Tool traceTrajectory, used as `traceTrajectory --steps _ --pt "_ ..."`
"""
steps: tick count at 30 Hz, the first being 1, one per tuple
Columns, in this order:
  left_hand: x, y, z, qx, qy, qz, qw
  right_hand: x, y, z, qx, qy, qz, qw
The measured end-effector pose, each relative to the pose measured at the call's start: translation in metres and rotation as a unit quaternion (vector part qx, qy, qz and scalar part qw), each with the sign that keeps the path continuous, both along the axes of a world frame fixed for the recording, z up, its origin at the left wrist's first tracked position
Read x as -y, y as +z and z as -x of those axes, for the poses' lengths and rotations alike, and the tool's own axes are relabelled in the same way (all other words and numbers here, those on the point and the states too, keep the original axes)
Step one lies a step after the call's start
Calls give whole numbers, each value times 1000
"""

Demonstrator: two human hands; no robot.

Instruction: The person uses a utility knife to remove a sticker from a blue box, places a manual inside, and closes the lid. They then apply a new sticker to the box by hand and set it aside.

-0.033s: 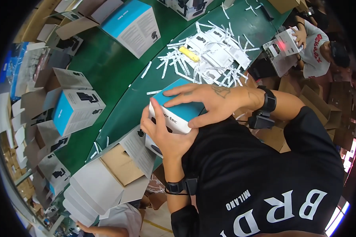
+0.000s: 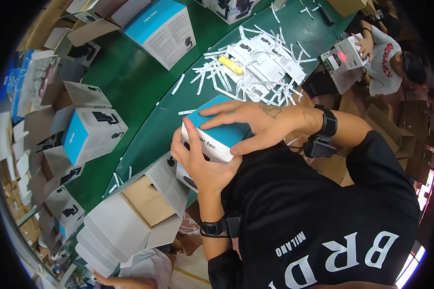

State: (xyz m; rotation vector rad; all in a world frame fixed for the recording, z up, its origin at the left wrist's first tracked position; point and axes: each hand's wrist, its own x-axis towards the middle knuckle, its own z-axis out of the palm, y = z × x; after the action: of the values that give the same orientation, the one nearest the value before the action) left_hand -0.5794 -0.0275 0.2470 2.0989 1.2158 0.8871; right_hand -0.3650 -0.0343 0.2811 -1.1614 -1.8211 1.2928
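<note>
A small carton [image 2: 219,151] with a blue top and white sides is tilted in front of my body at the near edge of the table. My left hand [image 2: 205,166] grips its near left corner, the thumb lying along the white side. Across the blue top rests my right hand [image 2: 263,127], its fingers stretched flat and apart, its thumb at the white edge. Partly behind my left hand, another white printed box [image 2: 184,177] shows. Close by, to the left, lies an open carton [image 2: 113,219] with its flaps spread and brown cardboard inside.
Printed sheets and paper strips [image 2: 270,70] are heaped on the green table [image 2: 130,91], with a yellow object [image 2: 230,65] on top. Blue-and-white cartons [image 2: 161,33] stand at the far side, others [image 2: 94,130] along the left. A co-worker [image 2: 388,62] handles a white box at the right.
</note>
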Motion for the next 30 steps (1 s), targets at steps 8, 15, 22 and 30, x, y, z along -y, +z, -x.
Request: traceTrajectory --steps 8,15,22,30 --pt "-4 -14 -5 50 0 37 998 -7 -25 -7 -17 48 -41 998" --pt "-8 -5 -3 57 -2 23 998 -35 8 -22 -57 138 112 982" --pt "-12 8 13 214 -45 1 976 -32 70 -4 111 133 11 985" --pt "-9 -4 14 199 -14 -1 980 -10 75 23 226 71 -50 970"
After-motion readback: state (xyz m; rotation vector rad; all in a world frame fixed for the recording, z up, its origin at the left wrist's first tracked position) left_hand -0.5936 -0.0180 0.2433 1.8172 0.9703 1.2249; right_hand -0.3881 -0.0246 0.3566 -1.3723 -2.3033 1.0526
